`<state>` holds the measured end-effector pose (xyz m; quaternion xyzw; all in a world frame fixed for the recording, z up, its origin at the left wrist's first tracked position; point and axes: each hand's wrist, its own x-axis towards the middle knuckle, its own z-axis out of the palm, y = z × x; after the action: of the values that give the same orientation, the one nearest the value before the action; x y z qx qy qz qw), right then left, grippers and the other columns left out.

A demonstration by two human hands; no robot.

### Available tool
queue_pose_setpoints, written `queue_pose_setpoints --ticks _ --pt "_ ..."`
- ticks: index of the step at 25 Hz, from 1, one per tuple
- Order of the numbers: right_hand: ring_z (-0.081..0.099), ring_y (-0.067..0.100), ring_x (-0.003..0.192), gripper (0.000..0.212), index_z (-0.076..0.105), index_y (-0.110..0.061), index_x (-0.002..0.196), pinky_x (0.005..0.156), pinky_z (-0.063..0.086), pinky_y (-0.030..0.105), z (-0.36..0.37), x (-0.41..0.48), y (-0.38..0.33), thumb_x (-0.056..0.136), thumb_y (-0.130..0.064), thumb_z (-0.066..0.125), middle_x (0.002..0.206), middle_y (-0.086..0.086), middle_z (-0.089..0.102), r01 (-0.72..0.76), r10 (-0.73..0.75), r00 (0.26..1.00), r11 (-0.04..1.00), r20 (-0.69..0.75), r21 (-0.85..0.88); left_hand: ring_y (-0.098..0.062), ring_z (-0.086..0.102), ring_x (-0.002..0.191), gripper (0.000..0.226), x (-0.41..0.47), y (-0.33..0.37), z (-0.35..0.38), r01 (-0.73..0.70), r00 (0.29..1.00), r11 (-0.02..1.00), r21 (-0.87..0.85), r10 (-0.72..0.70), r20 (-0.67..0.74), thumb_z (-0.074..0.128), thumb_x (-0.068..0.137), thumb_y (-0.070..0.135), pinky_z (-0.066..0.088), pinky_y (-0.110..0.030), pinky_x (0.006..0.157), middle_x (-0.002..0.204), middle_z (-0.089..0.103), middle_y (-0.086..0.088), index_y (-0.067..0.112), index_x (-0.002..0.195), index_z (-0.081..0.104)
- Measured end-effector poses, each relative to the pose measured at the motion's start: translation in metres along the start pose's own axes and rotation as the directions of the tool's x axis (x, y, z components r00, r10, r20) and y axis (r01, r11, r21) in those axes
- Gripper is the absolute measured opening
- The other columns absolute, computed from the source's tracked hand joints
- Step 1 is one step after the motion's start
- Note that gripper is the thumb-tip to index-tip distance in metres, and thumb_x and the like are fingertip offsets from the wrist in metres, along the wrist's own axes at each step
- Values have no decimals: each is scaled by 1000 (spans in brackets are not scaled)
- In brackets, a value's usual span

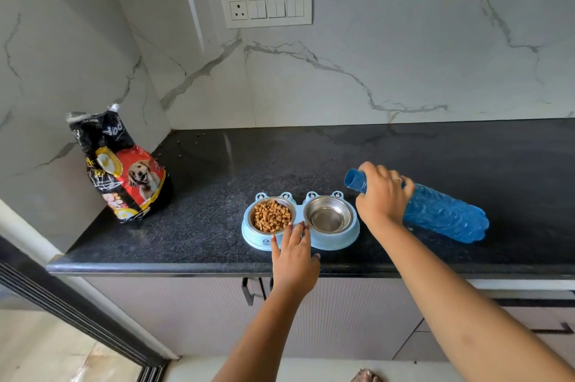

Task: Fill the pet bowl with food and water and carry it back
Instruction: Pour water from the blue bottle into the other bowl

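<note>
A light blue double pet bowl (337, 241) stands near the front edge of the black counter. Its left steel cup (271, 215) holds brown kibble. The right steel cup (328, 214) looks shallow and shiny; I cannot tell if water is in it. My left hand (294, 252) rests with spread fingers on the bowl's front rim, between the two cups. My right hand (381, 193) grips the neck of a blue plastic bottle (445, 213), uncapped and tilted almost flat, its mouth pointing left just above and right of the right cup.
A black and red dog food bag (124, 170) stands open at the counter's left, against the marble side wall. A few stray kibbles (186, 142) lie in the back corner. A switch panel (266, 7) is on the back wall. Cabinet handles (249, 290) are below the counter edge.
</note>
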<state>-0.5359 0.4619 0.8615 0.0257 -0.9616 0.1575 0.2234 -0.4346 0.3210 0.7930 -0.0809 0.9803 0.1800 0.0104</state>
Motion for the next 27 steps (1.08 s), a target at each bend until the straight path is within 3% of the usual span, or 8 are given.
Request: queue_pose_setpoints --ticks 5,11,17,23,27 --pt "56 26 105 41 58 -25 105 102 29 44 15 -7 8 73 -3 69 97 -2 65 34 -27 997 994 67 -101 -18 -8 149 67 3 8 3 -19 1000 999 46 18 12 42 98 32 -8 -48 117 162 2 1 16 153 7" --pt "56 26 105 30 59 -25 102 102 28 44 38 -16 19 79 -7 65 98 -1 66 114 -86 985 974 149 -197 -21 14 147 59 18 18 -13 -41 999 995 90 38 32 46 95 26 7 -49 118 157 24 -4 9 148 26" --pt "54 25 108 27 57 -25 105 100 29 43 46 -13 21 83 -11 62 103 -1 65 165 -112 968 959 225 -231 -24 6 149 63 19 17 -12 -33 996 989 147 21 82 44 95 18 6 -51 118 160 15 -6 7 150 16" --pt "55 26 110 25 57 -24 106 101 30 44 49 -13 22 85 -12 61 105 0 65 198 -129 957 945 260 -262 -26 -9 149 77 20 14 -13 -29 970 956 293 -44 240 44 96 22 -1 -51 118 162 -9 -6 6 151 -8" --pt "54 26 110 25 56 -24 106 100 30 44 49 -10 23 85 -12 60 106 0 65 211 -134 953 937 272 -277 -28 -16 147 79 24 17 -16 -35 951 943 331 -71 300 43 94 18 -4 -52 117 161 -13 -6 6 151 -11"
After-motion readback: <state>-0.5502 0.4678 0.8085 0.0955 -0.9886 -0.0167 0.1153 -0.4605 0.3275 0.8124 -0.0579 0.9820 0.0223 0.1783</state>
